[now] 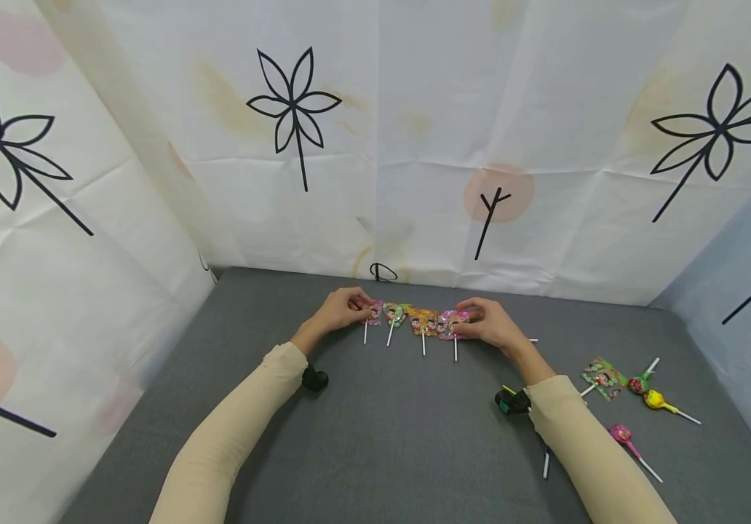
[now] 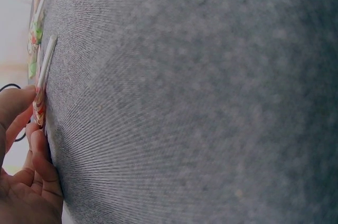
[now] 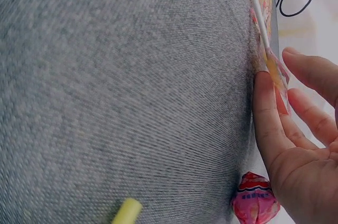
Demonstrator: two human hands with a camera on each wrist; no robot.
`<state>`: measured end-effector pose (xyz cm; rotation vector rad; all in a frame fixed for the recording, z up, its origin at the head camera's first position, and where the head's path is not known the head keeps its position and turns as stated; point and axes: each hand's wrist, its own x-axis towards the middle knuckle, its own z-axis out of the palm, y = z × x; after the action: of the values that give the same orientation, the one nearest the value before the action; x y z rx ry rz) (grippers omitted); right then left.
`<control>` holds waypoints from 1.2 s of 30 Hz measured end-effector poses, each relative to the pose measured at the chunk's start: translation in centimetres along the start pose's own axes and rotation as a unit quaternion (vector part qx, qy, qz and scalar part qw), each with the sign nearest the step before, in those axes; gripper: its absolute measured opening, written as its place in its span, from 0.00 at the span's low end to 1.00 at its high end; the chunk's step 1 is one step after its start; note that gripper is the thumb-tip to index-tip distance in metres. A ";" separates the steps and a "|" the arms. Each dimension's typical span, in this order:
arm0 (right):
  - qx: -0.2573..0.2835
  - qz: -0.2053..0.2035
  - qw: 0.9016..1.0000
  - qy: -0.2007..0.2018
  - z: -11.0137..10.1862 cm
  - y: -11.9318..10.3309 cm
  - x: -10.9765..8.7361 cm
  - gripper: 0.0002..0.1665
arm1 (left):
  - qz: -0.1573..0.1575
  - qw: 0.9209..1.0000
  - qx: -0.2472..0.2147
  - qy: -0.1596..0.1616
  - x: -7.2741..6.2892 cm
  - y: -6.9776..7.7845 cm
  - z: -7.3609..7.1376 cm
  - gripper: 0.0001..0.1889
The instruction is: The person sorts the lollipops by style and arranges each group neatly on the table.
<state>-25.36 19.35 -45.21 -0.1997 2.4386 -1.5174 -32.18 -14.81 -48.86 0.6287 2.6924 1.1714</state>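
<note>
Several lollipops in flat, printed wrappers lie side by side at the far part of the grey table, white sticks pointing toward me. At the row's left end, my left hand [image 1: 343, 308] pinches the edge of a pink-wrapped lollipop [image 1: 374, 313]. My right hand [image 1: 493, 324] grips another pink-wrapped lollipop [image 1: 453, 324] at the right end, thumb on the near side and fingers on the far side. Between them sit a green-wrapped lollipop [image 1: 395, 314] and an orange-wrapped one [image 1: 424, 322]. In the right wrist view, a round pink-and-red lollipop [image 3: 256, 199] lies beside the right hand.
To the right are a flat green-wrapped lollipop [image 1: 605, 377] and round ones: green [image 1: 638, 383], yellow [image 1: 655, 399] and pink [image 1: 621, 434]. The right forearm partly covers more sticks, including a yellow stick [image 3: 127, 212]. A patterned white cloth [image 1: 375, 182] hangs behind the table.
</note>
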 end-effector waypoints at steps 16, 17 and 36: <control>-0.052 -0.019 0.998 -0.011 -0.4 -0.4 0.0 0.31 | -0.005 1.000 0.001 0.000 -0.2 -0.1 0.0 0.09; -0.055 -0.017 0.998 -0.009 -0.4 -0.4 0.0 0.31 | -0.005 1.000 0.001 0.000 -0.2 -0.1 0.0 0.09; -0.084 -0.025 0.996 0.029 -0.1 0.6 0.4 0.32 | 0.000 1.000 -0.002 -0.002 -0.3 0.3 -0.1 0.09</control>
<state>-25.77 19.59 -45.77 -0.2551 2.6273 -1.3556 -31.79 -14.83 -48.61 0.6303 2.6848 1.1744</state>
